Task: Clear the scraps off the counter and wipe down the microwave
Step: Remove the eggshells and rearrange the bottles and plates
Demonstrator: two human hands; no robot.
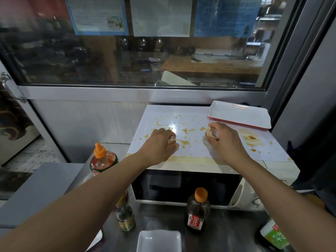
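Observation:
A white microwave (183, 167) stands on the steel counter, and its top (196, 148) is spattered with orange-brown sauce stains. My left hand (160, 144) rests on the top near its left front and pinches a small pale scrap (171, 140). My right hand (223, 139) is over the middle of the top, its fingers curled round a pale eggshell piece (211, 133). Both forearms reach in from below.
A white rectangular tray with a red rim (240, 114) lies on the microwave's back right corner. Sauce bottles (198, 210) (102, 159) (125, 217) stand on the counter (227, 230) in front and left. A white dish (159, 240) sits at the near edge. A glass window is behind.

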